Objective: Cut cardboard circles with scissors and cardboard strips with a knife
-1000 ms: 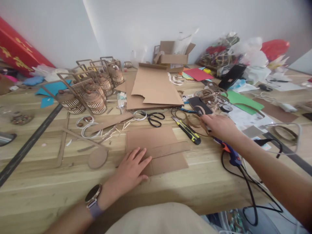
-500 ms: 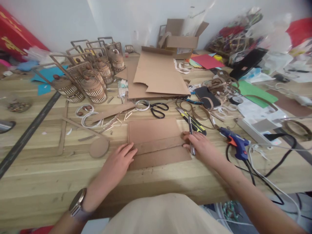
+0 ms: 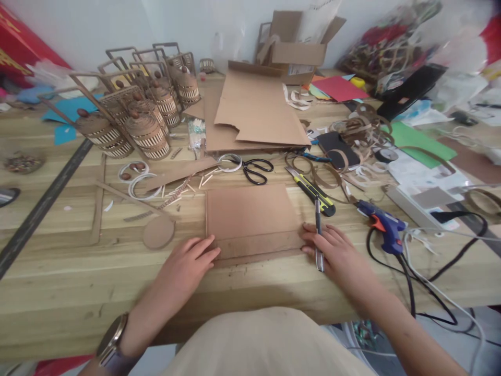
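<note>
A narrow cardboard strip (image 3: 258, 244) lies across the near part of a brown cardboard sheet (image 3: 248, 209). My left hand (image 3: 190, 266) has its fingertips and thumb on the strip's left end. At the right end, my right hand (image 3: 332, 248) holds a slim silver craft knife (image 3: 319, 240), blade pointing away from me, while its thumb and fingertips touch the strip. Just beyond that hand lies a yellow and black utility knife (image 3: 311, 190). Black-handled scissors (image 3: 258, 171) rest past the sheet's far edge.
Several lidded woven baskets (image 3: 146, 133) with tall handles stand at the back left. A cardboard disc (image 3: 158, 232) is left of the sheet. To the right are a blue glue gun (image 3: 385, 224) with cords and a power strip (image 3: 415, 203). Larger cardboard (image 3: 258, 109) lies behind.
Both hands have drawn the cardboard strip toward me, closer to the sheet's near edge. The craft knife has moved along in my right hand. The view has shifted slightly.
</note>
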Demonstrator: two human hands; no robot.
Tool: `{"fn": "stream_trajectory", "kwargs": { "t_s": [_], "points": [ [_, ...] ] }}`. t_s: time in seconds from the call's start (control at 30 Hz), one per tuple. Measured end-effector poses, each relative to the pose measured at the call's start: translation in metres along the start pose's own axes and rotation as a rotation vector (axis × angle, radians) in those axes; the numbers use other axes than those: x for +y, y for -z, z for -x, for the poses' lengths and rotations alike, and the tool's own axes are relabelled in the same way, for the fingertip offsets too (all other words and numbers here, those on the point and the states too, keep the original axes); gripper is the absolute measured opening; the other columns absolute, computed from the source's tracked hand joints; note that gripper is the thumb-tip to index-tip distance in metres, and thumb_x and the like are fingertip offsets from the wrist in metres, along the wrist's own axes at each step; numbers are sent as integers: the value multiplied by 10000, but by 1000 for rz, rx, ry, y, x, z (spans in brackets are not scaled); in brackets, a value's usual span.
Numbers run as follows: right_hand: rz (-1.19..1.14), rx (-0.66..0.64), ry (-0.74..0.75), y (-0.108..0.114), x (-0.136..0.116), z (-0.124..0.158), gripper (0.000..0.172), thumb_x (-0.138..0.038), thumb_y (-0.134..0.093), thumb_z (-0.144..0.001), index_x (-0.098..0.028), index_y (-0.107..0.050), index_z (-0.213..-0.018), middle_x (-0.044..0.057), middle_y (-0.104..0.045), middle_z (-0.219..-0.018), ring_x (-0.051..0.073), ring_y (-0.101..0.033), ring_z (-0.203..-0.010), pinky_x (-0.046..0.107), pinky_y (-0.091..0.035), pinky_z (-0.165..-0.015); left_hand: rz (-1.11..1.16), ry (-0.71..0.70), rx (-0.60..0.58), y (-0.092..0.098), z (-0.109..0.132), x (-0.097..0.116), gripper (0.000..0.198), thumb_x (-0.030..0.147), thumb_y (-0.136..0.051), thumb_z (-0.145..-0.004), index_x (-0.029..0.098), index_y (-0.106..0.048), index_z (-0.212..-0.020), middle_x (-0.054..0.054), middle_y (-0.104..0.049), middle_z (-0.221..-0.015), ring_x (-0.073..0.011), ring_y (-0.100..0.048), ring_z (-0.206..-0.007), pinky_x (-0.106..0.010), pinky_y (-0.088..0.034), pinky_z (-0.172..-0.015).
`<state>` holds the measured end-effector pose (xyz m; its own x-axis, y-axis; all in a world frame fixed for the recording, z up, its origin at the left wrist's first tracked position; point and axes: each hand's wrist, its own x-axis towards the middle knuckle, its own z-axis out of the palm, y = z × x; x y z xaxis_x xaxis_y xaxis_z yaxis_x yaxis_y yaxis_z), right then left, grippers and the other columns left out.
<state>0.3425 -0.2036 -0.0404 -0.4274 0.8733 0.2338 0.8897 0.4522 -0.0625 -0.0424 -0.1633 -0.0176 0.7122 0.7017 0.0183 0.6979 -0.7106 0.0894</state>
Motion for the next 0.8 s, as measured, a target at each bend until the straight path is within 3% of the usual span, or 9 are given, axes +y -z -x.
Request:
{"fn": "stream_trajectory", "kwargs": {
  "t_s": [0.23, 0.43, 0.63, 0.8],
  "points": [
    [-15, 43, -15, -6, -3, 9, 304, -347, -412, -1072, -183, -655, -1154, 188, -697, -1303, 332, -656, -1169, 516, -524, -959, 9, -12, -43, -3, 4, 0, 336, 199, -497, -1017, 198, -691, -1291, -111, -644, -1425, -269, -620, -1213, -430, -550, -1002],
    [-57, 16, -49, -11, 2, 6, 240, -293, -498, -1034, -200, -682, -1157, 163, -692, -1332, 323, -652, -1202, 530, -524, -1006, -21, -31, 0, -2, 2, 0, 316, 179, -504, -1011, 184, -717, -1245, -100, -677, -1384, -262, -641, -1173, -402, -562, -980],
    [-154, -13, -61, -3, 4, 0, 269, -259, -474, -1045, -157, -694, -1160, 194, -683, -1338, 326, -651, -1233, 501, -573, -996, -16, -27, -1, -1, 1, 2, 331, 165, -493, -1007, 170, -713, -1254, -99, -672, -1392, -268, -639, -1176, -414, -564, -991],
    [-211, -49, -56, 4, 8, -2, 321, -140, -429, -1032, -165, -706, -1193, 162, -682, -1355, 279, -643, -1263, 447, -574, -1029, 45, -16, -15, -5, 7, -5, 546, -14, -367, -937, 223, -680, -1316, -62, -642, -1434, -241, -614, -1207, -400, -575, -974]
  ]
}}
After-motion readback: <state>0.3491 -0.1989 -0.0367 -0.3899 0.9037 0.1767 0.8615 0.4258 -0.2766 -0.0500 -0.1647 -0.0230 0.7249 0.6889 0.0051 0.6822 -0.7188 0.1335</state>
